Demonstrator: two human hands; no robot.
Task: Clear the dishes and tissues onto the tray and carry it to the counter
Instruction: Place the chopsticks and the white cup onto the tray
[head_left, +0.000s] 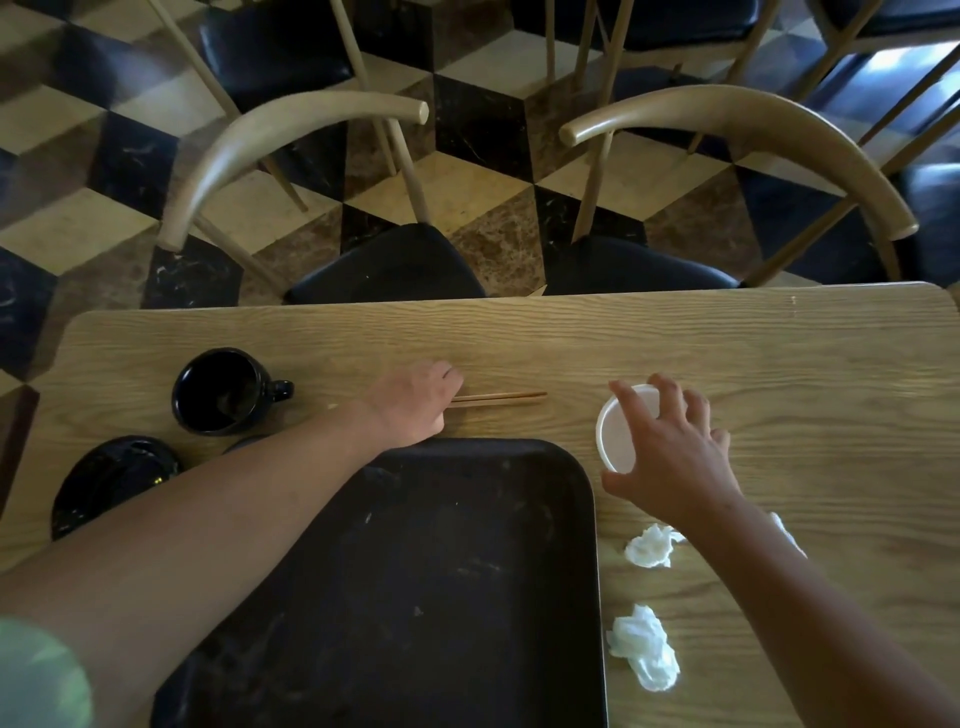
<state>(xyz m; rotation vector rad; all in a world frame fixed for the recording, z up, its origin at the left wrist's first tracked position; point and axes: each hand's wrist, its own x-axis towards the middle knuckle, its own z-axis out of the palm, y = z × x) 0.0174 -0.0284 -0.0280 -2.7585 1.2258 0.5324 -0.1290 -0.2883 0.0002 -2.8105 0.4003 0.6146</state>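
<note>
A black tray (441, 597) lies on the wooden table (779, 364) in front of me, with nothing on it. My left hand (410, 405) rests beyond the tray's far edge, closed on a pair of wooden chopsticks (504, 397) that lie flat on the table. To the tray's right, my right hand (670, 457) spreads its fingers over the rim of a small white cup (621, 431). Two crumpled tissues (649, 545) (644, 654) lie right of the tray, and a third tissue (784, 532) peeks from behind my right forearm. A black mug (223, 389) and a black plate (109, 478) stand at the left.
Two wooden chairs with black seats (395, 265) (639, 265) are pushed in at the table's far side. More chairs stand on the chequered floor (78, 156) behind. The table's left corner (67, 332) is close to the mug.
</note>
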